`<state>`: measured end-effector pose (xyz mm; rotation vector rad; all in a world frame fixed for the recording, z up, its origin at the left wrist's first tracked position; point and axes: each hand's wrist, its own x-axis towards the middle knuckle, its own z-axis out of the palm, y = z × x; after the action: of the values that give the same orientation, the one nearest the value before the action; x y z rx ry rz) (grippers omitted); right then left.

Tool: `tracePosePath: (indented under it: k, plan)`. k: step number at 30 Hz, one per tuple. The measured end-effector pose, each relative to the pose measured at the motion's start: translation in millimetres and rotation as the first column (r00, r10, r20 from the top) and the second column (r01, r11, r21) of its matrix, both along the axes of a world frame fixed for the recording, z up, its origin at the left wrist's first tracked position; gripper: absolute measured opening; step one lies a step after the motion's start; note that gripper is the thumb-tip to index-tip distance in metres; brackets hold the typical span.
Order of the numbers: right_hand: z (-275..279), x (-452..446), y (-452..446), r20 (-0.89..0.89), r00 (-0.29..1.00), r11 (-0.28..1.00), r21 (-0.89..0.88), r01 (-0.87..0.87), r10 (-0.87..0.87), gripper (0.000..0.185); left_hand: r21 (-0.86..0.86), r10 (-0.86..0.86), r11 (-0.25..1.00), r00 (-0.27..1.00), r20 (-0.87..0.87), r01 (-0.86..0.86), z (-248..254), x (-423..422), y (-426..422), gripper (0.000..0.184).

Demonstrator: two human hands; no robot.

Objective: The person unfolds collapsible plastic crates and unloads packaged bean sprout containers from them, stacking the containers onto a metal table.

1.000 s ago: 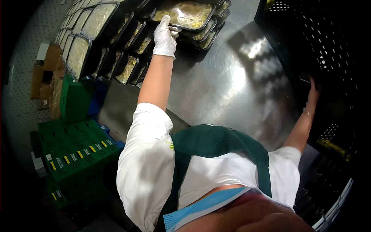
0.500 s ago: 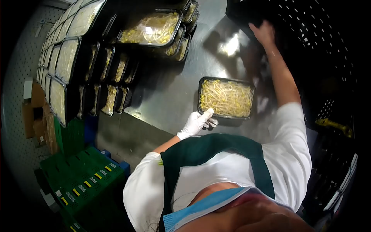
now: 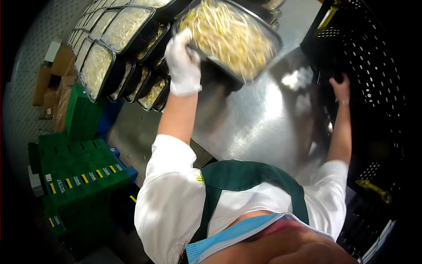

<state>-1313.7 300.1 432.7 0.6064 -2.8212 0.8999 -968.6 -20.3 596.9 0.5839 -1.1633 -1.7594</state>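
My left hand (image 3: 182, 66), in a white glove, is closed on the near left edge of a black tray of bean sprouts (image 3: 231, 37). The tray is raised off the metal table, tilted and slightly blurred, beside the stacked sprout trays (image 3: 127, 28). Over at the right, my bare right hand (image 3: 341, 90) is held against a black perforated crate (image 3: 373, 66). Its thumb and fingers are apart. The dark background hides the fingertips, and I make out nothing in them.
Shiny metal table (image 3: 246, 127) lies in front of me. Left of it stand green crates (image 3: 83, 163) with yellow labels, and cardboard boxes (image 3: 63, 61) behind. A yellow crate handle (image 3: 373, 190) shows at the lower right.
My left hand has lifted the sprout tray from the table and carried it forward and left towards the stacks. My right hand has shifted right in view, still by the black crate.
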Motion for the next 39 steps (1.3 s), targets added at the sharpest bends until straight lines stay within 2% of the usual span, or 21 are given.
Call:
tracePosePath:
  k: [4,7,8,9,11,12,13,16,17,18,20,21,22,23,25,28,33,36,37,38,39]
  plan:
    - [40.6,131.8,66.3,0.474,0.846,0.664,-0.717,0.211,0.243,0.047,0.188,0.029,0.982,0.999,0.034,-0.035,-4.8,-39.1,-33.6,0.025]
    - [47.7,203.3,97.0,0.467,0.455,0.132,-0.794,0.594,0.758,0.043,-0.079,-0.080,0.993,0.991,0.104,0.088,-20.4,-4.2,6.5,0.048]
    - [48.4,219.0,88.5,0.424,0.494,0.057,-0.800,0.598,0.759,0.046,-0.145,-0.236,0.956,0.962,0.135,0.255,-26.1,12.4,35.5,0.049]
    - [46.4,236.3,77.9,0.381,0.535,-0.024,-0.799,0.601,0.754,0.048,-0.180,-0.349,0.897,0.897,0.272,0.404,-37.6,23.9,71.3,0.046]
    - [42.3,265.0,56.9,0.231,0.503,-0.124,-0.807,0.577,0.833,0.049,0.356,-0.859,0.502,0.501,0.101,0.788,-77.2,40.8,124.0,0.038]
    - [40.2,279.3,46.4,0.154,0.478,-0.171,-0.805,0.569,0.865,0.050,0.261,-0.881,0.431,0.341,0.328,0.864,-72.7,41.5,147.5,0.036]
    - [33.0,290.2,35.4,0.254,0.443,0.005,-0.872,0.490,0.860,0.050,0.188,-0.821,0.316,0.169,0.545,0.930,-62.6,43.3,165.3,0.035]
    - [21.4,286.3,28.5,0.351,0.355,0.174,-0.879,0.443,0.866,0.047,0.094,-0.648,0.636,0.464,0.604,0.766,-45.9,53.7,166.1,0.027]
    - [70.8,284.7,28.0,0.667,0.405,0.469,-0.736,0.487,0.626,0.044,-0.407,-0.444,0.662,0.767,0.464,0.629,-54.1,50.7,157.6,0.025]
    - [65.2,257.0,36.7,0.217,0.701,0.448,-0.879,-0.162,0.679,0.039,-0.708,-0.232,0.537,0.888,0.397,0.458,-66.2,47.3,133.6,0.020]
    - [69.9,194.4,75.5,-0.067,0.998,0.895,-0.444,-0.049,0.022,0.044,-0.440,-0.204,0.852,0.955,0.216,0.282,-23.9,31.6,128.3,0.020]
    - [82.3,154.9,107.5,0.024,0.984,0.844,-0.510,0.163,-0.175,0.052,-0.369,-0.164,0.906,0.975,0.153,0.210,1.4,18.5,127.3,0.020]
    - [75.3,105.1,145.1,-0.423,0.797,0.901,-0.156,0.404,-0.431,0.050,-0.293,-0.114,0.947,0.990,0.087,0.135,26.7,6.4,126.4,0.030]
    - [47.7,39.6,196.3,-0.788,0.555,0.620,0.301,0.725,-0.267,0.046,-0.264,-0.110,0.955,0.987,0.114,0.136,50.1,-4.2,128.7,0.043]
    - [76.5,5.6,259.9,-0.639,0.767,0.140,0.756,0.639,-0.047,0.041,-0.218,-0.126,0.966,0.990,0.066,0.137,54.8,-20.5,82.7,0.038]
    - [52.6,-4.3,280.8,-0.447,0.817,0.428,0.699,0.573,-0.365,0.038,-0.007,-0.290,0.956,0.944,0.158,0.295,39.3,-31.1,1.5,0.035]
    - [44.4,-7.8,287.3,-0.573,0.795,0.533,0.616,0.579,-0.201,0.034,-0.126,0.031,0.992,0.955,0.294,0.006,31.2,-22.4,37.1,0.070]
    - [60.8,10.6,315.5,-0.901,0.137,0.486,0.344,0.804,0.411,0.033,-0.278,-0.104,0.938,0.931,0.349,0.209,11.5,12.3,108.8,0.044]
    - [83.7,56.7,289.5,-0.691,0.722,0.844,0.407,0.350,0.035,0.027,-0.178,-0.189,0.941,0.883,0.429,0.287,1.8,21.3,131.2,0.030]
    - [116.2,111.2,253.4,-0.220,0.941,0.961,-0.165,0.223,-0.256,0.025,-0.053,-0.389,0.877,0.772,0.502,0.477,-26.2,33.5,135.9,0.024]
    - [112.1,131.4,250.2,-0.226,0.952,0.960,-0.232,0.155,-0.208,0.013,-0.031,-0.592,0.731,0.656,0.469,0.682,-49.8,41.3,145.1,0.025]
